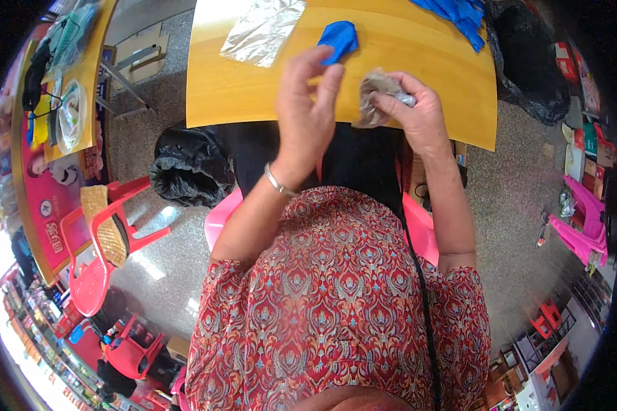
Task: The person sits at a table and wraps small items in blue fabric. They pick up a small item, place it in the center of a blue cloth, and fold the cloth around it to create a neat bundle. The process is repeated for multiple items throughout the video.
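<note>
My right hand point(418, 109) is closed on a crumpled, brownish see-through plastic bag point(375, 96), held up over the near edge of the yellow table point(432, 58). What the bag holds, if anything, I cannot make out. To its left my left hand point(308, 96) is raised with the fingers apart and nothing between them. Just beyond its fingertips lies a folded blue piece point(340, 40) that looks like thin plastic or cloth. Farther left on the table a flat clear plastic bag point(264, 31) reaches the top edge of the view.
More blue crumpled material point(459, 20) lies at the table's far right corner, beside a large black plastic bag point(528, 61). Another black bag point(190, 164) stands open on the floor at left. A red plastic chair point(92, 281) and a second table point(92, 41) are farther left.
</note>
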The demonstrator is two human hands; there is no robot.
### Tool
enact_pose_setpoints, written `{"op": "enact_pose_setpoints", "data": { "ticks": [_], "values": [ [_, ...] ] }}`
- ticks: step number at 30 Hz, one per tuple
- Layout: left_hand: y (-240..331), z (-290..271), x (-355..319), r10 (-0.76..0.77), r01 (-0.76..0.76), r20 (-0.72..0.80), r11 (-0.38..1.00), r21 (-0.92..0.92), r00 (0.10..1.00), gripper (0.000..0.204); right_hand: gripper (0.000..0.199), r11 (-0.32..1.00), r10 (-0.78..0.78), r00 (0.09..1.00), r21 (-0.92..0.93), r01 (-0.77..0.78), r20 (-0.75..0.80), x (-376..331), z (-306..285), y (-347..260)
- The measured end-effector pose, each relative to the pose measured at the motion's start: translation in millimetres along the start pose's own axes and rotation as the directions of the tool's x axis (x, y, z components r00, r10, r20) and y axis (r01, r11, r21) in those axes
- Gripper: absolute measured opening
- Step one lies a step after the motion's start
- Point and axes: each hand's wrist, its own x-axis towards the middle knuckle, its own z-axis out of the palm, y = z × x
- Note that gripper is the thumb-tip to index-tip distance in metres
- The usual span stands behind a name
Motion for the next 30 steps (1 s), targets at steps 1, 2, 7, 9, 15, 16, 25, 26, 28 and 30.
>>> {"op": "enact_pose_setpoints", "data": {
  "ticks": [1,2,7,9,15,16,25,26,28,30],
  "values": [
    [-0.2,-2.2,9.2,0.048,-0.046,-0.029,0.995,0.094,0.998,0.017,0.035,1.0,-0.015,1.0,0.001,0.015,-0.023,2.3,-3.3,-1.4],
    [-5.0,-0.4,19.1,0.091,-0.081,-0.05,0.983,0.167,0.995,0.015,0.035,1.0,-0.029,0.999,0.002,0.029,-0.046,4.6,-7.2,-5.3],
    [-34.4,21.3,48.3,0.375,-0.436,0.233,0.668,0.603,0.897,0.021,0.035,0.992,-0.123,0.986,0.013,0.126,-0.116,17.9,-17.5,6.9],
    [-39.0,27.5,57.1,0.412,-0.499,0.317,0.482,0.72,0.854,0.022,0.035,0.996,-0.051,0.994,0.062,0.057,-0.102,17.6,-21.7,8.5],
    [-49.8,16.4,72.6,0.217,-0.315,0.231,0.72,0.619,0.949,0.017,0.034,0.995,0.008,0.998,0.097,-0.003,-0.055,21.2,-25.4,12.9],
    [-49.9,13.8,72.2,0.189,-0.241,0.152,0.81,0.535,0.97,0.014,0.033,0.995,0.007,0.999,0.104,-0.002,-0.049,22.1,-22.7,12.5],
    [-37.6,16.6,56.4,0.388,-0.435,0.243,0.55,0.713,0.889,0.018,0.031,0.991,-0.071,0.998,0.114,0.07,0.001,33.9,-9.1,17.9],
    [-39.0,17.5,57.2,0.353,-0.425,0.262,0.546,0.722,0.898,0.018,0.031,0.991,-0.059,0.998,0.118,0.058,-0.001,32.5,-9.9,17.4],
    [-44.6,20.2,65.0,0.288,-0.41,0.297,0.532,0.741,0.91,0.018,0.031,0.991,-0.041,0.999,0.127,0.041,-0.004,31.5,-12.6,15.2],
    [-49.6,16.0,73.5,0.23,-0.346,0.258,0.621,0.703,0.938,0.018,0.032,0.989,-0.027,1.0,0.147,0.027,-0.002,30.6,-11.7,12.5]
  ]
}}
